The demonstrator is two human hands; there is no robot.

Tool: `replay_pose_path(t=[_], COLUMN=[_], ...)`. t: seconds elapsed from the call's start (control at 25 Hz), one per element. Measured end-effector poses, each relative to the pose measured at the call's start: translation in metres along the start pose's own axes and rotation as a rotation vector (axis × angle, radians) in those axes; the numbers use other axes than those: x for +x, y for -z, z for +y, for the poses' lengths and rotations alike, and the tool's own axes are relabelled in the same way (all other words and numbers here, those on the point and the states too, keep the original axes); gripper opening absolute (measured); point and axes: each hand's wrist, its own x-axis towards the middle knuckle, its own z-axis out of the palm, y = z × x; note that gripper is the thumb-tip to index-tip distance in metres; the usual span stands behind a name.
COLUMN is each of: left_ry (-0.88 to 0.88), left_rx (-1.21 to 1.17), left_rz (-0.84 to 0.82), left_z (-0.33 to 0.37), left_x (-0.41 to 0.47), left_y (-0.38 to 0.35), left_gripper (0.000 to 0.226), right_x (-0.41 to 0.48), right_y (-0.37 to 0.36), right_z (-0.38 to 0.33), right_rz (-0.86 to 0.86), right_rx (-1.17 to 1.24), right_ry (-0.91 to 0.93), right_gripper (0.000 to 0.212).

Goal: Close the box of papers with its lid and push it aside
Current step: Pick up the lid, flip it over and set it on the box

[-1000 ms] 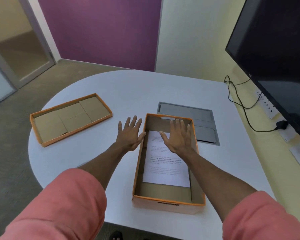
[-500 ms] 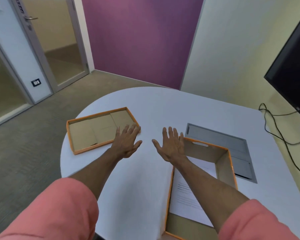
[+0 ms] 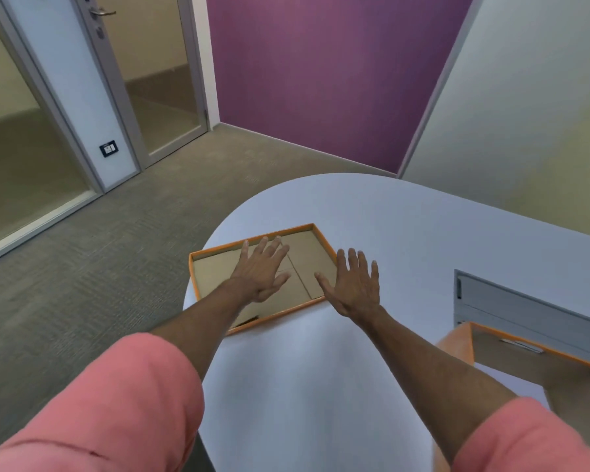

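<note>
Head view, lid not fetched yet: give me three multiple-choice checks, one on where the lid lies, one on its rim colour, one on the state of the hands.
1. Where does the lid lie?
A. On the box
B. Upside down at the table's left edge
C. On the floor

2. What colour is the lid's rim?
A. Orange
B. Blue
C. Black

3. What are the hands doing?
A. Both in a shut grip on the lid
B. Left hand lifting the box
C. Both open, fingers spread, holding nothing

Answers:
1 B: its brown inside faces up near the edge of the white table, while the box stands open at far right.
2 A: an orange band runs round the brown cardboard.
3 C: the left hand is spread over the lid, the right hand is spread by its right corner, neither closed on anything.
</note>
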Motion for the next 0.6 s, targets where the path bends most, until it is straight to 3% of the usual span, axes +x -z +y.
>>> replay_pose_path(t=[0.2,0.6], left_ry=[0.02,0.059], left_rx=[-0.019,-0.149], left_rz=[-0.111,-0.291], left_z=[-0.049,-0.086], left_x=[0.022,0.051], left_y=[-0.035,-0.13], left_gripper=[0.064,0.069], right_x=[0.025,0.044], right_y=[-0.045,-0.14], right_z=[-0.033,-0.072], right_rz=[-0.018,-0.29], right_rx=[-0.03,0.021], right_ry=[-0.001,0.007], right_gripper=[0.079,0.082])
